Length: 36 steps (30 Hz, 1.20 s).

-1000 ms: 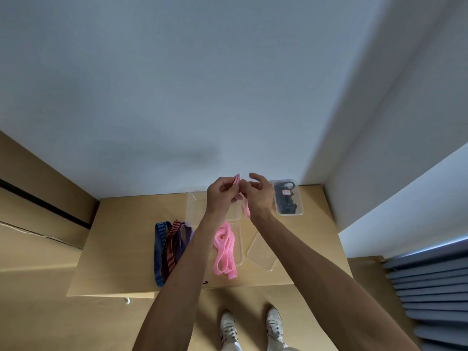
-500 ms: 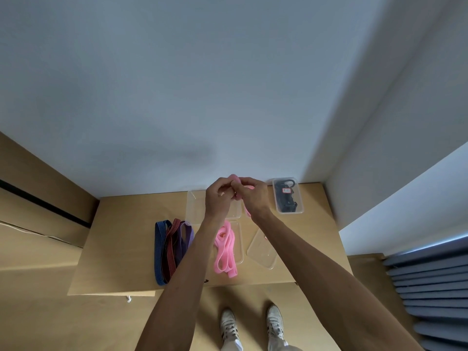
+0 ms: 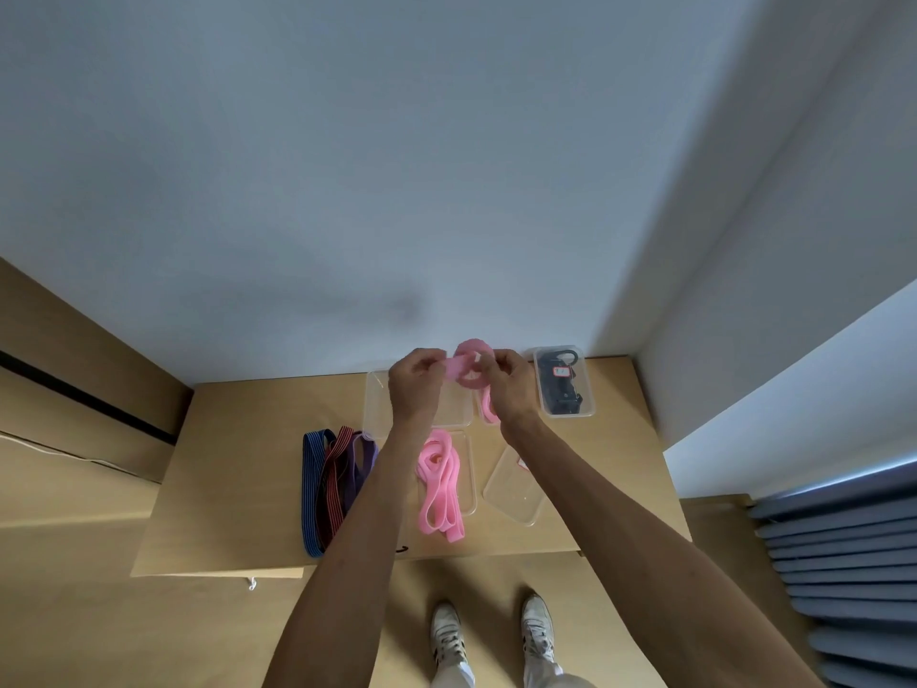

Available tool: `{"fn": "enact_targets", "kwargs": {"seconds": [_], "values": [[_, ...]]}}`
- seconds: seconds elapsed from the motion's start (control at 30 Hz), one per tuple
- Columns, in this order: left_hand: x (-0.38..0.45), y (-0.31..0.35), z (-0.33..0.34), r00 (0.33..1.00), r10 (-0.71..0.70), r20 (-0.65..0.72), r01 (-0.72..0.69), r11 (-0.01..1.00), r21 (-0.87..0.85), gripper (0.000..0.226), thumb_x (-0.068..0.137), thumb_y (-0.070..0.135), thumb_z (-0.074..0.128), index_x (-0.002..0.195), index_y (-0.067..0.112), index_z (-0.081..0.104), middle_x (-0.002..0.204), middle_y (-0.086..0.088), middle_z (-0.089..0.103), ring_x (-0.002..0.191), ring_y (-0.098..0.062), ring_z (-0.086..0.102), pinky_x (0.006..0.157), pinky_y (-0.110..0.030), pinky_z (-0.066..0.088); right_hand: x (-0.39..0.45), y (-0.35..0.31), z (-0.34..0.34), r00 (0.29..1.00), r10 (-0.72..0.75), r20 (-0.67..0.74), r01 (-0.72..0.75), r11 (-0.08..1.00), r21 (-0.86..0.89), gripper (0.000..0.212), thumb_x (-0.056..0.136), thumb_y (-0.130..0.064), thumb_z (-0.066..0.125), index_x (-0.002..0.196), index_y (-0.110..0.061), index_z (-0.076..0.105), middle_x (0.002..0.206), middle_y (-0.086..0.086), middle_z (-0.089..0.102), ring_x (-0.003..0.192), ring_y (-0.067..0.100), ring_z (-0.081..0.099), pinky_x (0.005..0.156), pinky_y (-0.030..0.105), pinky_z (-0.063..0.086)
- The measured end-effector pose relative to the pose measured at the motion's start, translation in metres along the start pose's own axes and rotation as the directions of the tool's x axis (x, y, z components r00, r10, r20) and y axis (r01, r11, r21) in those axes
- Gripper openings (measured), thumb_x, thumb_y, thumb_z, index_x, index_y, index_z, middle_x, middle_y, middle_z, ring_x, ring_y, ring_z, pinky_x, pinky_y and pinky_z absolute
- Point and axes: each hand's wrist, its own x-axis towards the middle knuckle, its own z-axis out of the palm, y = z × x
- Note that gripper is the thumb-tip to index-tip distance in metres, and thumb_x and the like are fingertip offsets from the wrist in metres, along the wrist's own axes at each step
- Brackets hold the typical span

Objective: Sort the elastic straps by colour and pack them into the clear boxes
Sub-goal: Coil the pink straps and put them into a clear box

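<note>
Head view: both hands are raised over the far side of the worktop (image 3: 238, 489). The left hand (image 3: 416, 384) and the right hand (image 3: 508, 384) each pinch a pink strap (image 3: 471, 370), which curls into a small coil between them, its tail hanging under the right hand.

More pink straps (image 3: 439, 484) lie over a clear box (image 3: 469, 469) near the middle, partly spilling out. The far-right box (image 3: 564, 382) already holds black straps. An empty box (image 3: 377, 404) sits far left of centre, and another clear tray (image 3: 513, 489) lies right.

Blue, red-striped and purple straps (image 3: 333, 484) lie unsorted on the left, so roughly half seems left.
</note>
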Motion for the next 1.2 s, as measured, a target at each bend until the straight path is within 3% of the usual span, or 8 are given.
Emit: {"fn": "enact_targets", "kwargs": {"seconds": [0.13, 0.33, 0.43, 0.57, 0.73, 0.87, 0.97, 1.2], "values": [[0.009, 0.004, -0.007, 0.954, -0.295, 0.053, 0.293, 0.882, -0.370, 0.022, 0.084, -0.006, 0.056, 0.088, 0.012, 0.068, 0.072, -0.005, 0.061, 0.063, -0.016, 0.058, 0.055, -0.024, 0.049, 0.004, -0.005, -0.010, 0.982, 0.181, 0.063, -0.188, 0.970, 0.156, 0.020, 0.101, -0.027, 0.055, 0.087, -0.017, 0.065, 0.092, 0.016, 0.064, 0.084, 0.035, 0.063, 0.077, 0.040, 0.059], [0.003, -0.012, -0.001, 0.974, -0.227, -0.013, 0.223, 0.946, 0.236, 0.015, 0.084, 0.006, 0.061, 0.097, 0.007, 0.070, 0.089, -0.010, 0.071, 0.079, -0.027, 0.065, 0.073, -0.033, 0.051, 0.000, -0.007, -0.010, 0.973, 0.214, 0.085, -0.230, 0.925, 0.302, 0.010, 0.093, -0.019, 0.070, 0.086, -0.012, 0.070, 0.072, 0.004, 0.061, 0.057, 0.010, 0.058, 0.045, 0.020, 0.048], [-0.003, -0.017, -0.002, 0.978, -0.197, -0.062, 0.206, 0.943, 0.261, 0.016, 0.085, 0.006, 0.055, 0.084, 0.002, 0.071, 0.083, -0.012, 0.073, 0.079, -0.033, 0.071, 0.076, -0.043, 0.060, 0.001, -0.004, -0.006, 0.984, 0.176, 0.006, -0.172, 0.955, 0.243, 0.017, 0.090, -0.015, 0.073, 0.074, -0.021, 0.073, 0.066, -0.001, 0.062, 0.046, 0.004, 0.054, 0.039, 0.016, 0.041], [-0.007, -0.014, -0.002, 0.954, -0.293, 0.071, 0.293, 0.956, 0.015, 0.023, 0.083, 0.026, 0.063, 0.072, 0.009, 0.073, 0.074, -0.009, 0.073, 0.074, -0.024, 0.071, 0.066, -0.035, 0.056, 0.002, 0.004, -0.002, 0.988, 0.142, -0.057, -0.135, 0.985, 0.110, 0.007, 0.087, -0.021, 0.076, 0.084, -0.025, 0.072, 0.086, -0.001, 0.070, 0.069, 0.011, 0.065, 0.054, 0.025, 0.055], [-0.011, -0.031, -0.002, 0.929, -0.136, 0.345, 0.101, 0.988, 0.119, 0.015, 0.082, 0.031, 0.081, 0.080, 0.018, 0.077, 0.076, -0.004, 0.073, 0.072, -0.011, 0.064, 0.068, -0.027, 0.051, 0.001, 0.012, 0.006, 0.973, 0.165, -0.160, -0.157, 0.986, 0.058, 0.024, 0.083, -0.022, 0.080, 0.099, -0.009, 0.069, 0.091, 0.003, 0.071, 0.083, 0.018, 0.069, 0.066, 0.030, 0.061], [-0.007, -0.049, 0.003, 0.936, -0.194, 0.293, 0.171, 0.980, 0.104, 0.012, 0.077, 0.029, 0.085, 0.080, 0.020, 0.078, 0.068, 0.008, 0.071, 0.067, -0.009, 0.062, 0.062, -0.018, 0.049, 0.002, 0.032, 0.003, 0.969, 0.212, -0.124, -0.193, 0.970, 0.148, 0.012, 0.088, -0.011, 0.072, 0.099, -0.006, 0.075, 0.095, 0.010, 0.071, 0.089, 0.024, 0.070, 0.079, 0.041, 0.062], [-0.004, -0.064, 0.011, 0.910, -0.254, 0.327, 0.218, 0.965, 0.144, 0.026, 0.077, 0.040, 0.085, 0.089, 0.018, 0.080, 0.082, 0.001, 0.077, 0.086, -0.020, 0.071, 0.081, -0.033, 0.056, 0.004, 0.050, 0.000, 0.971, 0.211, -0.112, -0.198, 0.973, 0.123, 0.021, 0.092, -0.003, 0.066, 0.112, -0.006, 0.072, 0.103, 0.006, 0.071, 0.098, 0.025, 0.069, 0.084, 0.042, 0.061], [0.015, -0.089, 0.049, 0.919, -0.299, 0.255, 0.215, 0.926, 0.310, 0.040, 0.083, 0.050, 0.075, 0.101, 0.014, 0.073, 0.093, 0.003, 0.074, 0.089, -0.017, 0.070, 0.075, -0.029, 0.055, 0.046, 0.082, -0.008, 0.956, 0.200, -0.216, -0.225, 0.969, -0.099, 0.024, 0.090, -0.022, 0.073, 0.107, -0.005, 0.068, 0.099, 0.008, 0.073, 0.089, 0.020, 0.070, 0.085, 0.039, 0.060]]}}
